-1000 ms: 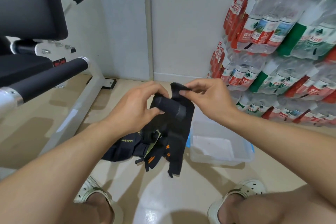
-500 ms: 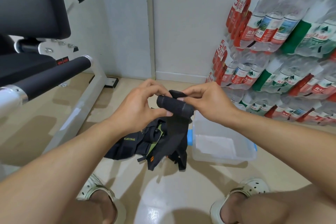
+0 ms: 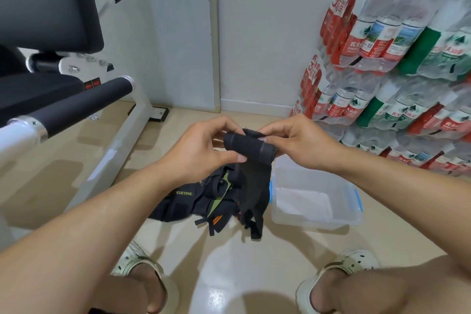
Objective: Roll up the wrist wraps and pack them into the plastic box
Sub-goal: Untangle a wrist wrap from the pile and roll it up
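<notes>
A black wrist wrap (image 3: 251, 148) is partly rolled into a thick cylinder, and its loose tail hangs down toward the floor. My left hand (image 3: 204, 150) pinches the roll's left end with thumb and fingers. My right hand (image 3: 297, 139) grips the roll's right end from behind. Below them, a heap of more black wraps (image 3: 201, 199) with green and orange trim lies on the floor. A clear plastic box (image 3: 316, 219) with blue latches stands open on the floor just right of the heap, with something white on its bottom.
A white-framed weight bench (image 3: 119, 145) with black pads fills the left side. Stacked packs of water bottles (image 3: 397, 79) line the right wall. My two feet in pale clogs (image 3: 341, 265) stand on the glossy beige floor at the bottom.
The roll has grown thicker and the hanging tail shorter, its end lifted higher off the floor. Both hands stayed at the roll and turned it.
</notes>
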Demonstrator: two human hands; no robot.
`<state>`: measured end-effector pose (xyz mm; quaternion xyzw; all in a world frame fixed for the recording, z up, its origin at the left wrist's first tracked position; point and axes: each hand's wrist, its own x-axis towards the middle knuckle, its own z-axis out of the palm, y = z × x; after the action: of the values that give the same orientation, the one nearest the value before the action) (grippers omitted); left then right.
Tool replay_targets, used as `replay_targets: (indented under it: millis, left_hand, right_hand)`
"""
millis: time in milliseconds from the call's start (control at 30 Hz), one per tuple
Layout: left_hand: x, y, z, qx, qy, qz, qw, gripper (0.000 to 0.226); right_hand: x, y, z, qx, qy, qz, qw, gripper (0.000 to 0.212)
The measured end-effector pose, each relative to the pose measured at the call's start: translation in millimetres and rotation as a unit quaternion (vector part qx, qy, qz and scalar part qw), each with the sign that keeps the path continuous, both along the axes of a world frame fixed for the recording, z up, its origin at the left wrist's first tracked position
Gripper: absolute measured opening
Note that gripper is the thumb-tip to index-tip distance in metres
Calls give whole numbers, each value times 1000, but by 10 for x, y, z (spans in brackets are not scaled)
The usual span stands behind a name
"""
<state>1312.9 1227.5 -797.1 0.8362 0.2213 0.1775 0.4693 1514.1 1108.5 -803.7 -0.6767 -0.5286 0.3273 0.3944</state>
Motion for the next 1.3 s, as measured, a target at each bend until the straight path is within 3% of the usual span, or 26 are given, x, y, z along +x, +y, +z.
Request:
replay_targets:
  millis: [133,300,567,733,800,900,1200,1300]
  left_hand:
    - [-1,0,-15,3,6,-17,1000,29]
    - [27,27,-18,-10,-8,4,1000,31]
    - [69,26,-40,-82,-25,28,996,48]
    - [42,18,-15,-159,-25,8,987,34]
    - [41,-12,23,-207,-29,8,978,39]
    - [67,-28,61,-230,-26,22,973,48]
    - [129,-65,25,-324,-78,34,942,35]
    - [119,-59,18,-323,-102,47,940,33]
  right_hand:
    - [16,-32,8,-16,-21,34,999,27]
    - [90,-113,75,-50,62,128,989,55]
    - [-44,-60,-39,52,71,35,995,43]
    - [-50,-3,-40,100,64,27,993,35]
    - [-46,10,-32,113,64,25,991,34]
    - [-53,10,-20,115,48,35,992,37]
    - [-49,-2,-8,132,29,23,991,49]
    - [-40,-34,64,97,105,35,989,48]
